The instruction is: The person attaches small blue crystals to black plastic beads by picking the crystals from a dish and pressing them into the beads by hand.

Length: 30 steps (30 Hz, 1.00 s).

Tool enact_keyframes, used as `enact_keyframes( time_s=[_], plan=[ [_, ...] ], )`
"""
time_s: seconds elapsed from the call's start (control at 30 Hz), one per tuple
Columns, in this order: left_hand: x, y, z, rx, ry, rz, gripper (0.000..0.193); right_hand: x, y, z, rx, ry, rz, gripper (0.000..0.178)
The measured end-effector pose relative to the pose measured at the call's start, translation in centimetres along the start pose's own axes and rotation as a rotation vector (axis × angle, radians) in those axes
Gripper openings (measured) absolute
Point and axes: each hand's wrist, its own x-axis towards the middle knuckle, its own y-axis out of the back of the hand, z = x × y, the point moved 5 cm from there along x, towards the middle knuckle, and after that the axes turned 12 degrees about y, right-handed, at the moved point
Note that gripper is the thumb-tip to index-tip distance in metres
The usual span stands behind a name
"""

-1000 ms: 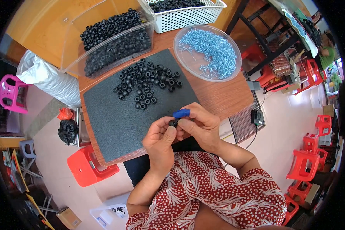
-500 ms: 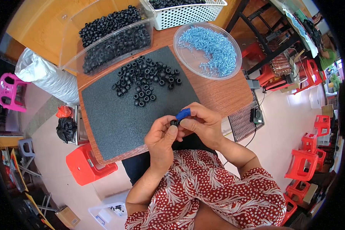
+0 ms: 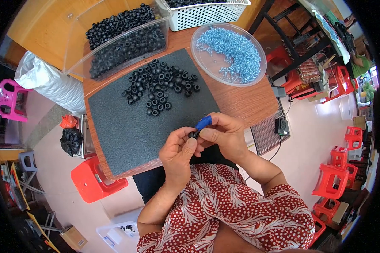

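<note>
Between my two hands, over the near edge of the table, is a small black ring-shaped part (image 3: pixel 193 135). My left hand (image 3: pixel 178 147) pinches it between thumb and fingers. My right hand (image 3: pixel 226 137) is closed too, its thumb and index fingertip pressed at the same part; whether it holds anything else is hidden. A blue covering (image 3: pixel 204 122) wraps the right index fingertip. Beyond my hands, a loose pile of similar black parts (image 3: pixel 158 84) lies on a dark grey mat (image 3: pixel 126 139).
A clear bin (image 3: pixel 126 52) of black parts and a white perforated basket (image 3: pixel 207 16) stand at the table's far side. Right of the mat sits a round clear lid (image 3: pixel 215 69) with small light-blue pieces. A red stool (image 3: pixel 88 181) stands left of the table.
Both hands stay at the same spot with the black part; the right index finger has shifted slightly. The whole view has moved a little.
</note>
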Motion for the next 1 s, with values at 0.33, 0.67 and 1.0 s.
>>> enact_keyframes(
  time_s=[0.33, 0.67, 1.0],
  plan=[
    [0.1, -0.1, -0.3, -0.076, 0.114, -0.013, 0.021, -0.2, 0.1, -0.3, -0.259, 0.231, -0.089, 0.010],
    [-0.3, 0.0, -0.2, 0.179, -0.051, 0.090, 0.024, 0.4, -0.8, -2.5, -0.848, 0.575, -0.272, 0.011],
    [-0.2, 0.4, -0.7, 0.235, -0.066, 0.069, 0.023, 0.7, -1.0, -2.1, -0.860, 0.576, -0.239, 0.015]
  ],
)
